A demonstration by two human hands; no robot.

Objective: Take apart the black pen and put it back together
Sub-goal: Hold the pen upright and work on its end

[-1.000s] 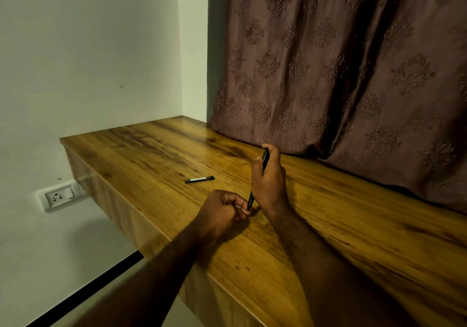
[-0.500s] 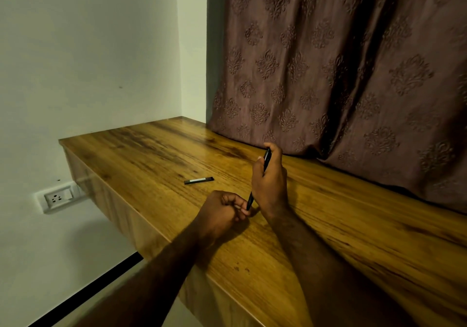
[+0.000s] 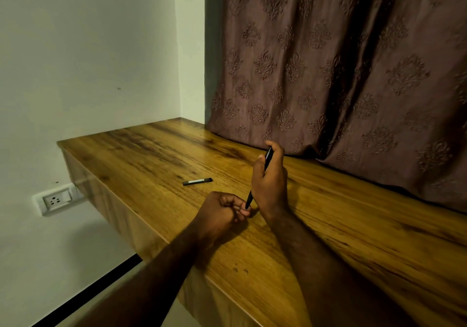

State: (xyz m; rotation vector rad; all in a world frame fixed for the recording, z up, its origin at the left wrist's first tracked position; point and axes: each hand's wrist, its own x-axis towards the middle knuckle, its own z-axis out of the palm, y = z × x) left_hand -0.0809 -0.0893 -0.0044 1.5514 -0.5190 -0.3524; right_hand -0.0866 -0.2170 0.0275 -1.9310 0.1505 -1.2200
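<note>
Head view: the right hand [image 3: 270, 185], just right of the frame's centre, is wrapped round the black pen [image 3: 267, 157]. The pen stands steeply, tilted a little to the right at its top. Its upper end shows between the thumb and the curled fingers, and its lower end comes out under the heel of the hand. The right forearm runs down towards the lower right corner, lying along the wooden desk [image 3: 366, 238].

The left hand [image 3: 219, 213] sits just below and left of the right one, knuckles up and fingers curled in tight. Its fingertips meet the pen's lower end and seem to pinch it; the tip itself is hidden among the fingers. The two hands are nearly touching there, low over the desk near its front edge.

A loose black piece [image 3: 197, 181] with a pale strip along it lies flat on the desk, up and left of the left hand and apart from both hands.

A brown patterned curtain [image 3: 341, 61] fills the upper right and its hem rests on the back of the desk. A pale wall [image 3: 88, 48] takes the upper left. A white wall socket [image 3: 54, 200] sits at the left edge, just below the desk's left end.
</note>
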